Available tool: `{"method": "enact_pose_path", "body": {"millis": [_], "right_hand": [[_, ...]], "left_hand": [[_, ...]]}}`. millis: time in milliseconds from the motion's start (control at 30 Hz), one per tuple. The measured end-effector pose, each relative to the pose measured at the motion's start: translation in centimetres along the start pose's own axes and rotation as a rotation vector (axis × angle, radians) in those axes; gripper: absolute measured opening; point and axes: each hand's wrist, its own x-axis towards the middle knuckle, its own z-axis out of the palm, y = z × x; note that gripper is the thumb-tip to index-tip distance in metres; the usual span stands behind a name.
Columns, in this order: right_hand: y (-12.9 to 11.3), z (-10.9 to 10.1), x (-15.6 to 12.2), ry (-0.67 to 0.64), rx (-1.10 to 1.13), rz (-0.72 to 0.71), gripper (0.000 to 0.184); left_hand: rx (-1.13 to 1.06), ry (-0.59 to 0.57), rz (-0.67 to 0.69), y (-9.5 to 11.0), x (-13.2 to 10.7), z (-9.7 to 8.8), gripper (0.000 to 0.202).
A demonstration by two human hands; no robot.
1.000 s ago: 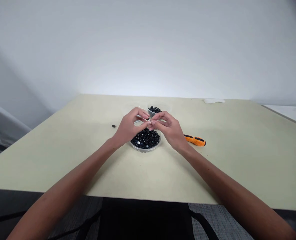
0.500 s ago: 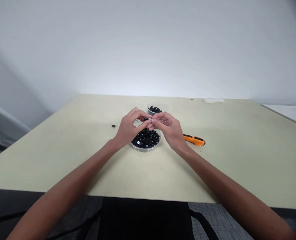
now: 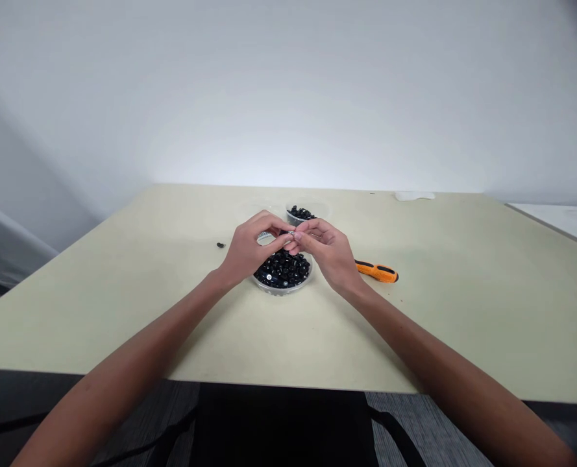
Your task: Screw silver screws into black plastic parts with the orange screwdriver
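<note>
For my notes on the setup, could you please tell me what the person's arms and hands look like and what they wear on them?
The left forearm and right forearm are bare, with no sleeves. The left hand and right hand are ungloved. No watch, bracelet, ring or cable shows.

On the pale cream table [image 3: 463,324] stand two clear plastic dishes with small black pieces inside, a big one [image 3: 282,292] and a smaller one [image 3: 318,207] behind it. Also there lie an orange screwdriver [image 3: 376,271], one small black piece [image 3: 220,245] and a white thing [image 3: 415,196] near the far edge.

Bright even light, glare on the back wall [image 3: 288,149], soft shadows, wide-angle edge distortion
</note>
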Motion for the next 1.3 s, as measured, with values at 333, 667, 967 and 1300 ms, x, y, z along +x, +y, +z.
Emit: {"method": "enact_pose_path", "body": {"millis": [333,667,967,1300], "right_hand": [[-0.5,0.1,0.2,-0.005,-0.058,0.033,0.028],[-0.9,-12.4,-2.0,-0.077,-1.247,-0.026,0.048],[0.1,-15.7,-2.8,-0.205,-1.276,0.136,0.025],[-2.3,-10.9,-3.7,-0.158,-1.018,-0.056,0.029]], "left_hand": [[0.024,-0.002,-0.021,0.0,0.0,0.0,0.007],[-0.018,0.097,-0.143,-1.5,-0.5,-1.8,0.010],[-0.016,0.048,-0.217,-1.6,-1.2,-2.0,0.012],[-0.090,0.026,-0.234,-1.2,-2.0,-1.0,0.011]]}}
